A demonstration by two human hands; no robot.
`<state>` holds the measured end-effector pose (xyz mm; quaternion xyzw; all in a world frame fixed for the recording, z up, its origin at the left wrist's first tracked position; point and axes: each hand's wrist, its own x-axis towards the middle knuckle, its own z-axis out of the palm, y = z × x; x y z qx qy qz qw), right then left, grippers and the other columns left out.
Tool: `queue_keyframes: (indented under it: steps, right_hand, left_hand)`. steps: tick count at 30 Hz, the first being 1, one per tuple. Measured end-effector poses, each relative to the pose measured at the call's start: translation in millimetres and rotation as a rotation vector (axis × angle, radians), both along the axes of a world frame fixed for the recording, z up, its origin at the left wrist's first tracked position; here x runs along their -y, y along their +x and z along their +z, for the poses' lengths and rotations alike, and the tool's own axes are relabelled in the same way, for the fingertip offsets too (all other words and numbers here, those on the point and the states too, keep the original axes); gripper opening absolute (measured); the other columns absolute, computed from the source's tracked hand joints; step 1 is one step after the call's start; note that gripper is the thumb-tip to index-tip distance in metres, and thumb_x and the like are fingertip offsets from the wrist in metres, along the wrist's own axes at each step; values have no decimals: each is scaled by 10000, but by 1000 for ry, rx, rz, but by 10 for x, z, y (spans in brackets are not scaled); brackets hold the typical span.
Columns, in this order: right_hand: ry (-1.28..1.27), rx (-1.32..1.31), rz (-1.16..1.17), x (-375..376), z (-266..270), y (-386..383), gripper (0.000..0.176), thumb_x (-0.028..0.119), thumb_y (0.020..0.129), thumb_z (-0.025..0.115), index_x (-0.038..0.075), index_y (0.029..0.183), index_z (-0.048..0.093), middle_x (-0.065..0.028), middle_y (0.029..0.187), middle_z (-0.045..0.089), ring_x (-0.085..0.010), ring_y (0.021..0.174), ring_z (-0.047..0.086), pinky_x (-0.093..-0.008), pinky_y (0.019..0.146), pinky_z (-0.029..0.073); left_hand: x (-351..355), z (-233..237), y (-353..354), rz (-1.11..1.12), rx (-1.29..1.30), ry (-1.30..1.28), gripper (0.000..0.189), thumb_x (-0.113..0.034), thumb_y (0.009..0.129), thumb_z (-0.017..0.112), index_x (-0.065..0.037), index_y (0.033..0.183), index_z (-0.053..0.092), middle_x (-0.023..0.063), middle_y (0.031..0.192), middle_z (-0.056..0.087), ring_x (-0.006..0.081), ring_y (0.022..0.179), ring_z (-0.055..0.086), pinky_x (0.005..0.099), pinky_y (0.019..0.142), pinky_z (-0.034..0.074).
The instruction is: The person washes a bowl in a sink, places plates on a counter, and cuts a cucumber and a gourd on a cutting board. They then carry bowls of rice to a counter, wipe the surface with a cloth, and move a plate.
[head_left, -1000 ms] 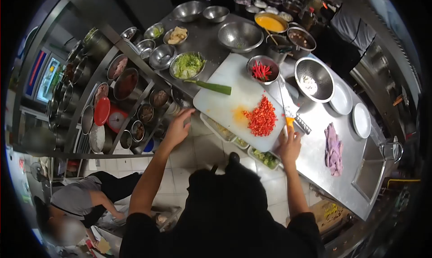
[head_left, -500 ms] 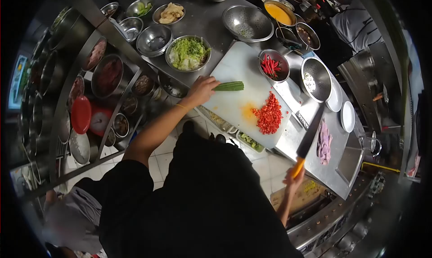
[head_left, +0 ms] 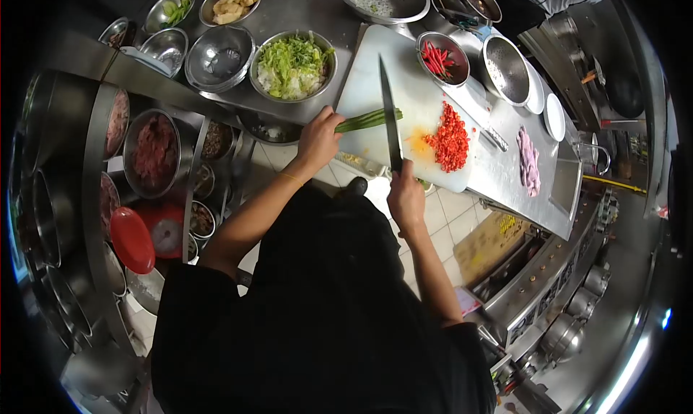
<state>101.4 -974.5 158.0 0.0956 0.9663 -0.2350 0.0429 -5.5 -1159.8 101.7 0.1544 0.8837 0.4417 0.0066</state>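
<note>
my left hand [head_left: 318,141] is curled tight round the left end of the green stalks [head_left: 361,121], which lie over the left side of the cutting board [head_left: 361,89]; my right hand [head_left: 407,199] grips the knife [head_left: 394,143] by its handle, blade pointing far, crossing the stalks near their right end, touching or not i can't tell. just right, chopped red chillies [head_left: 450,141] crowd the board! at its far right edge sits the chilli bowl [head_left: 456,57], a colander [head_left: 516,71] beside it. far left, a bowl of greens [head_left: 326,82]. down near right, a brown panel [head_left: 484,251] carries yellow lettering, too small to read.
</note>
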Motion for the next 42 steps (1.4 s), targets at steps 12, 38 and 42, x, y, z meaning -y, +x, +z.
queue_keyframes:
  steps: [12, 38, 42]
  right_hand:
    - [151, 30, 115, 139, -110, -225, 252, 17, 799, 424, -15, 1044, 375, -245, 625, 581, -418, 576, 590, -507, 517, 467]
    - [61, 108, 115, 165, -64, -248, 205, 65, 862, 455, 6, 1040, 371, -276, 675, 587, -452, 605, 578, -524, 546, 459]
    - [-11, -174, 30, 208, 385, -299, 287, -1, 810, 470, -2, 1087, 392, -250, 693, 584, -433, 587, 577, -515, 522, 453]
  left_hand:
    - [-99, -95, -105, -42, -25, 11, 258, 10, 661, 693, -10, 897, 588, 115, 918, 522, 343, 837, 562, 411, 703, 458]
    - [-26, -213, -81, 20, 1, 274, 126, 77, 695, 625, 35, 800, 570, 153, 800, 539, 360, 719, 550, 409, 621, 430]
    - [-5, -178, -97, 9, -27, 238, 129, 74, 695, 626, 37, 805, 570, 148, 796, 538, 360, 714, 549, 405, 616, 429]
